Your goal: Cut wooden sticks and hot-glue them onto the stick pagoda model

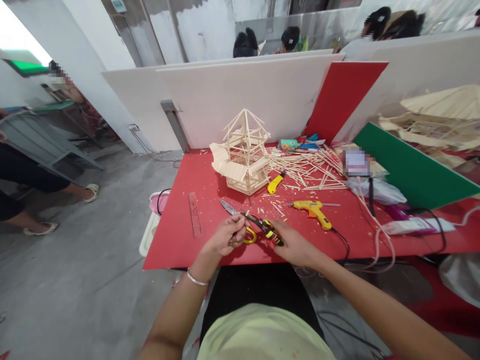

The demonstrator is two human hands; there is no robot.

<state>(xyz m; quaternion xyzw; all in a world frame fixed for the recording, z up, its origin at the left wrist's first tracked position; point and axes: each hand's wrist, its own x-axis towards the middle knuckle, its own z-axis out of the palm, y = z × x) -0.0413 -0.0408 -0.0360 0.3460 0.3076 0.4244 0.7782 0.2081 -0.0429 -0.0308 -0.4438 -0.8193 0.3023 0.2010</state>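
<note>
My right hand (292, 242) grips pliers (267, 228) with black and yellow handles, their jaws pointing left toward my other hand. Close to the jaw tips, my left hand (229, 235) is closed in a pinch; what sits between its fingers is too small to make out. A pale bit of wood shows at the jaws. Partly hidden beneath both hands lie scissors (229, 208) with yellow handles. Beyond them stands a tower-like frame model (245, 155) of thin wooden sticks, with slatted panels on its left and front.
On the red tabletop (168, 240) lie a clear ruler (194, 215), a yellow utility knife (276, 184), a yellow glue gun (313, 211) with a cord, and many loose wooden sticks (300, 167). A green board (408, 170) leans at right; white panels (232, 90) stand behind.
</note>
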